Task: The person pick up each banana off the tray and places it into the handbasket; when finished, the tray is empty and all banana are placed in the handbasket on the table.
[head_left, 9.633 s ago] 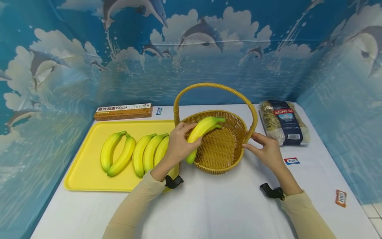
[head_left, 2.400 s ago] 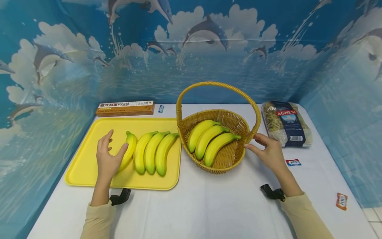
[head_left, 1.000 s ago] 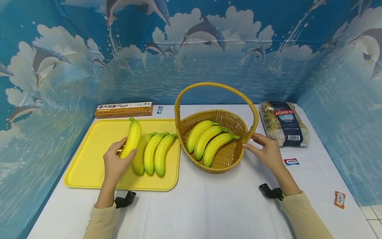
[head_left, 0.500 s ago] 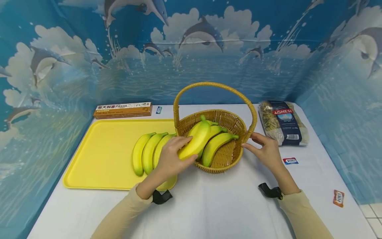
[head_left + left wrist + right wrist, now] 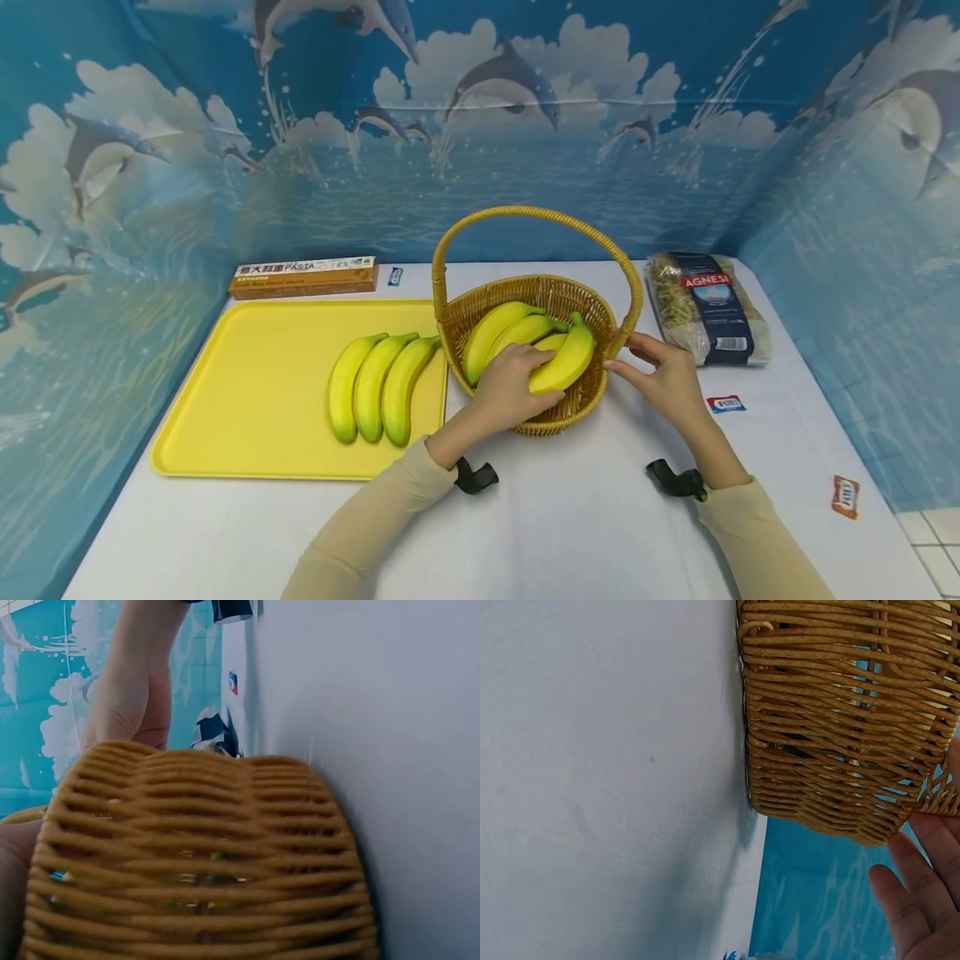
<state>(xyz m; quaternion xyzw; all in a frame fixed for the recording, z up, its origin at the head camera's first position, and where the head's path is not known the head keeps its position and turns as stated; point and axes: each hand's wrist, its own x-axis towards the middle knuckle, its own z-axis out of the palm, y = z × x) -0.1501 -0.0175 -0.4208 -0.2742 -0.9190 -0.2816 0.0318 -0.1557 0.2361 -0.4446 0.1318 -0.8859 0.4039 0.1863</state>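
My left hand reaches over the near rim of the wicker basket and grips a banana, its stem pointing up and away. Beneath and left of it other bananas lie inside, one mostly covered by the held one. At the basket's right side, my right hand pinches the rim by the foot of the handle. In the right wrist view its fingers lie against the weave. Basket wall fills much of the left wrist view and hides the grip.
Several bananas lie side by side on the right part of a yellow tray. Behind it is a pasta box; a bag of pasta stands right of the basket. Small packets are scattered about, and a dolphin-print curtain encloses the table.
Bananas have gone from tray to basket. Over the last second my left hand carried another banana rightward from the tray and lowered it into the basket. The right hand stayed at the rim.
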